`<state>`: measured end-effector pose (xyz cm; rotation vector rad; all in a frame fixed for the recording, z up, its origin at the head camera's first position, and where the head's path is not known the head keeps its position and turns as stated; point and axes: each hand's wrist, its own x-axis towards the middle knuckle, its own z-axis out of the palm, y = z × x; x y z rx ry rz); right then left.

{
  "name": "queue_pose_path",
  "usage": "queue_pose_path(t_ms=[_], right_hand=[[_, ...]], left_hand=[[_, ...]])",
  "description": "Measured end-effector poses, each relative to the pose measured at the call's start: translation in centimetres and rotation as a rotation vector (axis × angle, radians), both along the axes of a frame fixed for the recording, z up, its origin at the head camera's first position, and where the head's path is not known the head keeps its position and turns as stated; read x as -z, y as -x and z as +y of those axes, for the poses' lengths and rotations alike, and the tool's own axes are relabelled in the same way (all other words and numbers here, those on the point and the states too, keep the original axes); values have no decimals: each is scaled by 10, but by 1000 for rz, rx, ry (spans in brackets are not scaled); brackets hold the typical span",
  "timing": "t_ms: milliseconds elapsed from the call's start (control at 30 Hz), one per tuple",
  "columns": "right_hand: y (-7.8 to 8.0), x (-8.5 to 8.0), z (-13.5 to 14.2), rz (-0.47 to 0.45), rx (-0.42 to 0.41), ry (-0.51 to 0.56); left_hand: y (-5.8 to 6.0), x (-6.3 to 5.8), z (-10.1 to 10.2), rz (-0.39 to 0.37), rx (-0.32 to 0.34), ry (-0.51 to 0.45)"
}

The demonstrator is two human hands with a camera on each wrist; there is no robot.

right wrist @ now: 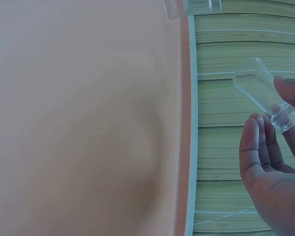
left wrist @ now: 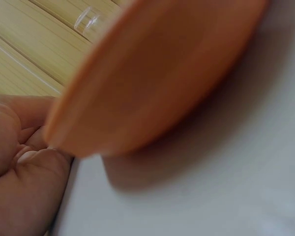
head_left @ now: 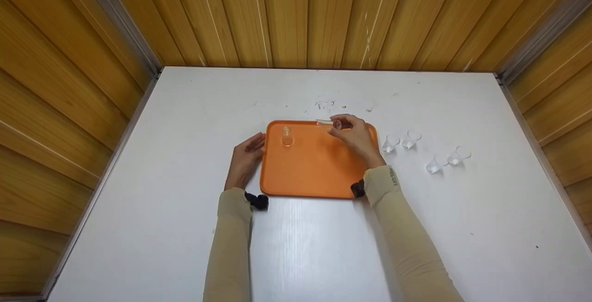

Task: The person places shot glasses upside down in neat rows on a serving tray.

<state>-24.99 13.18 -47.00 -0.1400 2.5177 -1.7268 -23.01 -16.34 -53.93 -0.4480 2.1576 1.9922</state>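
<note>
My right hand (head_left: 354, 133) pinches a small clear glass (right wrist: 258, 86) near its thick base. This glass is tilted on its side above the far edge of the orange tray (head_left: 314, 168), its wide mouth pointing left in the head view. Another clear glass (head_left: 287, 136) stands on the tray near the far left corner, looking upside down with its wide end on the surface. Beside the tray's left edge, my left hand (head_left: 246, 156) rests with loosely bent fingers touching the rim. In the left wrist view, the rim hides some of its fingertips.
Several more clear glasses stand right of the tray, among them one glass (head_left: 411, 140) near its far right corner and another (head_left: 457, 156) farther right. The white table (head_left: 162, 200) is bordered by wood-patterned panels (head_left: 286, 15). Small dark marks lie beyond the tray.
</note>
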Motion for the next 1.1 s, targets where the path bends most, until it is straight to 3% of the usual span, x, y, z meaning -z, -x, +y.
queue_pose_path(t_ms=[267,500,1100], right_hand=[[1,3,0,21,-13,-16],[1,7,-2,-1,-36,-12],[14,16,-20,0,-58,-99]], left_hand=[[-1,0,0,2,2,-28],[-2,1,0,59,4,-72],[-2,1,0,26,3,-16]])
